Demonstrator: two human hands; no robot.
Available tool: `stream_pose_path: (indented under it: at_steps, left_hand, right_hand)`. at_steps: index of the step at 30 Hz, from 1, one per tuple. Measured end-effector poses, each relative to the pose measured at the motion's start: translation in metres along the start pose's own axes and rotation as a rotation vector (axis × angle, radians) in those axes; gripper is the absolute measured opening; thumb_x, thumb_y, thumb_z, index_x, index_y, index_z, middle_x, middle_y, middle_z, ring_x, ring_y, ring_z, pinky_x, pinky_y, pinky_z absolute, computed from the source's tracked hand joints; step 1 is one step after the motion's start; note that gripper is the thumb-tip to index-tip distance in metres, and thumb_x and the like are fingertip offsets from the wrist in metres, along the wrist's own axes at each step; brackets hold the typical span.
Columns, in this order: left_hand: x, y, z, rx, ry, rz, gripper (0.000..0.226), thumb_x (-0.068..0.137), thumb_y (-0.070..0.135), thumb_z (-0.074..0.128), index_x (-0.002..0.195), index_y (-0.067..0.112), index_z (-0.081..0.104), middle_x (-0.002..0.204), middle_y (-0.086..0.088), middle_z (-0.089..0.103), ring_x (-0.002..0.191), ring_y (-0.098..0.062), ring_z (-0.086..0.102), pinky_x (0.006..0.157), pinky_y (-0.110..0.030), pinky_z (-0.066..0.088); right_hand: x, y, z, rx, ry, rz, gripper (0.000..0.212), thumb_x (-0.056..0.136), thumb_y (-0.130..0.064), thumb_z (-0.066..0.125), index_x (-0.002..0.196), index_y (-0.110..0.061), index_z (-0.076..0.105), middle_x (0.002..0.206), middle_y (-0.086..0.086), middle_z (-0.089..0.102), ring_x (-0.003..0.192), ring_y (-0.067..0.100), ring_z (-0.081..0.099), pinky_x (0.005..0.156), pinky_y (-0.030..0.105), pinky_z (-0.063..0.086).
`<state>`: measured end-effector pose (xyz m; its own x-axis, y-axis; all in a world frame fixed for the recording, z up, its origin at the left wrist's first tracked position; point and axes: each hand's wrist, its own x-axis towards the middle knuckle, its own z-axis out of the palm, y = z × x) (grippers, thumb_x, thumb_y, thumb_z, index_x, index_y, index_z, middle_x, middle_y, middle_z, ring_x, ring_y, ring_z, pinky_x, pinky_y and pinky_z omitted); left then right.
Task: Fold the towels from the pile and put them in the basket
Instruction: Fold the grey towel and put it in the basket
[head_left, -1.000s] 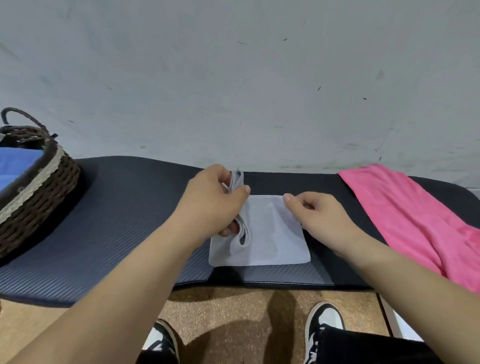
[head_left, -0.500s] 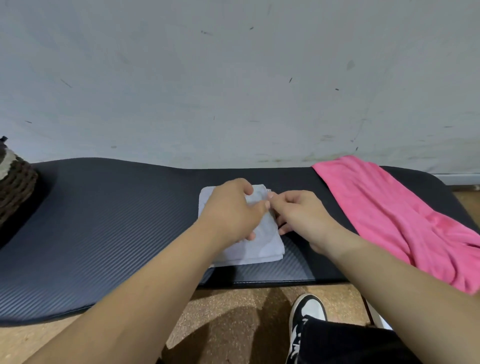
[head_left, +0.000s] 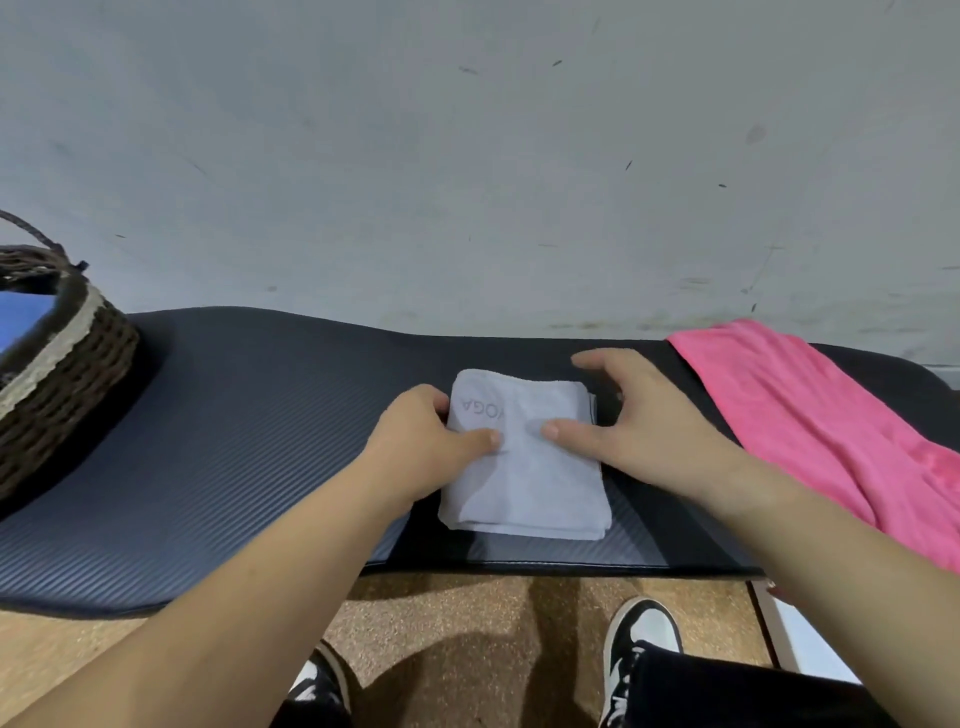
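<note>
Towel (head_left: 524, 467), pale grey and folded to a compact rectangle, lies flat on the dark ribbed mat (head_left: 234, 441) near its front edge, with faint lettering (it reads upside down from where you stand) on its far left corner. Your left hand (head_left: 421, 441) grips the towel's left edge, thumb laid on top and fingers curled under the side. Your right hand (head_left: 634, 415) is spread wide at the right edge, thumb resting on the cloth, fingers arched over the far right corner. Just right of that, a pink towel (head_left: 831, 431) sprawls unfolded across the counter. Well off to the left sits the woven basket (head_left: 62, 384), something blue inside it.
</note>
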<state>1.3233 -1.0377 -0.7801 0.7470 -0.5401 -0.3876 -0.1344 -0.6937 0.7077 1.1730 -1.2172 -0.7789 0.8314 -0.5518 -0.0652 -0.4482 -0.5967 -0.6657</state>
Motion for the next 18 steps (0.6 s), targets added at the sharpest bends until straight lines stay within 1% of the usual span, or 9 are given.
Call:
stream_pose_path:
  at_steps: [1, 2, 4, 6, 8, 11, 14, 16, 18]
  left_hand:
    - [-0.001, 0.001, 0.000, -0.029, 0.000, 0.001, 0.037, 0.076, 0.037, 0.089, 0.096, 0.015, 0.066, 0.092, -0.001, 0.074, 0.087, -0.019, 0.071, 0.084, -0.047, 0.061]
    - [-0.001, 0.002, 0.000, -0.044, 0.000, 0.001, 0.037, 0.076, 0.034, 0.089, 0.096, 0.011, 0.068, 0.092, -0.004, 0.075, 0.087, -0.021, 0.073, 0.084, -0.049, 0.061]
    - [-0.001, 0.003, 0.000, -0.066, -0.006, -0.005, 0.036, 0.077, 0.033, 0.088, 0.097, 0.009, 0.070, 0.091, -0.006, 0.076, 0.087, -0.022, 0.073, 0.083, -0.051, 0.061]
    - [-0.002, 0.003, 0.000, -0.102, -0.023, -0.012, 0.031, 0.080, 0.033, 0.085, 0.097, 0.015, 0.067, 0.093, -0.003, 0.074, 0.087, -0.021, 0.073, 0.081, -0.050, 0.063]
    - [-0.002, 0.004, 0.000, -0.131, -0.039, -0.008, 0.028, 0.083, 0.032, 0.082, 0.100, 0.020, 0.062, 0.097, 0.000, 0.071, 0.089, -0.020, 0.072, 0.076, -0.050, 0.065]
    - [-0.003, 0.008, 0.000, -0.146, -0.054, 0.009, 0.028, 0.083, 0.030, 0.078, 0.103, 0.023, 0.060, 0.099, 0.001, 0.069, 0.089, -0.019, 0.071, 0.066, -0.045, 0.066]
    - [-0.003, 0.012, 0.000, -0.067, -0.011, 0.075, 0.028, 0.078, 0.028, 0.078, 0.100, 0.025, 0.060, 0.092, 0.002, 0.069, 0.084, -0.019, 0.070, 0.065, -0.045, 0.064]
    - [-0.003, 0.016, 0.000, -0.020, 0.043, 0.113, 0.027, 0.076, 0.029, 0.078, 0.097, 0.027, 0.061, 0.085, 0.006, 0.068, 0.080, -0.016, 0.068, 0.068, -0.042, 0.061]
    - [-0.005, 0.022, 0.000, 0.015, 0.074, 0.146, 0.025, 0.077, 0.030, 0.077, 0.097, 0.029, 0.061, 0.079, 0.009, 0.065, 0.074, -0.010, 0.064, 0.063, -0.032, 0.054]
  right_hand:
    - [-0.003, -0.002, 0.004, -0.041, -0.121, -0.059, 0.100, 0.067, -0.070, 0.081, 0.152, -0.033, 0.044, 0.161, -0.004, 0.036, 0.151, 0.014, 0.029, 0.119, 0.026, 0.027]
    - [-0.006, -0.002, 0.010, -0.116, -0.251, -0.091, 0.116, 0.063, -0.079, 0.075, 0.161, -0.038, 0.026, 0.171, -0.005, 0.012, 0.159, 0.013, 0.003, 0.126, 0.031, 0.012]
    - [-0.013, 0.000, 0.022, -0.273, -0.459, -0.099, 0.127, 0.064, -0.086, 0.068, 0.162, -0.047, -0.002, 0.168, -0.011, -0.026, 0.153, 0.012, -0.031, 0.127, 0.040, -0.008]
    - [-0.016, 0.002, 0.030, -0.345, -0.516, -0.072, 0.128, 0.067, -0.087, 0.066, 0.159, -0.049, -0.015, 0.163, -0.012, -0.039, 0.148, 0.014, -0.042, 0.126, 0.044, -0.015]
    - [-0.015, 0.003, 0.035, -0.345, -0.490, -0.061, 0.129, 0.067, -0.089, 0.064, 0.158, -0.049, -0.018, 0.162, -0.012, -0.041, 0.146, 0.014, -0.045, 0.126, 0.046, -0.016]
    - [-0.016, 0.002, 0.035, -0.312, -0.490, -0.066, 0.129, 0.066, -0.088, 0.065, 0.159, -0.049, -0.016, 0.162, -0.012, -0.041, 0.145, 0.013, -0.046, 0.125, 0.046, -0.018]
    - [-0.016, 0.001, 0.021, -0.146, -0.468, -0.046, 0.129, 0.060, -0.085, 0.072, 0.163, -0.046, 0.003, 0.168, -0.014, -0.026, 0.151, 0.009, -0.035, 0.128, 0.043, -0.010]
    - [-0.013, 0.003, 0.008, -0.081, -0.380, 0.003, 0.128, 0.051, -0.089, 0.069, 0.161, -0.041, 0.023, 0.168, -0.015, 0.001, 0.157, 0.012, -0.008, 0.129, 0.042, 0.008]
    - [-0.011, 0.008, 0.000, -0.125, -0.284, 0.013, 0.125, 0.048, -0.088, 0.070, 0.156, -0.038, 0.037, 0.140, -0.011, 0.031, 0.139, 0.017, 0.031, 0.121, 0.038, 0.030]
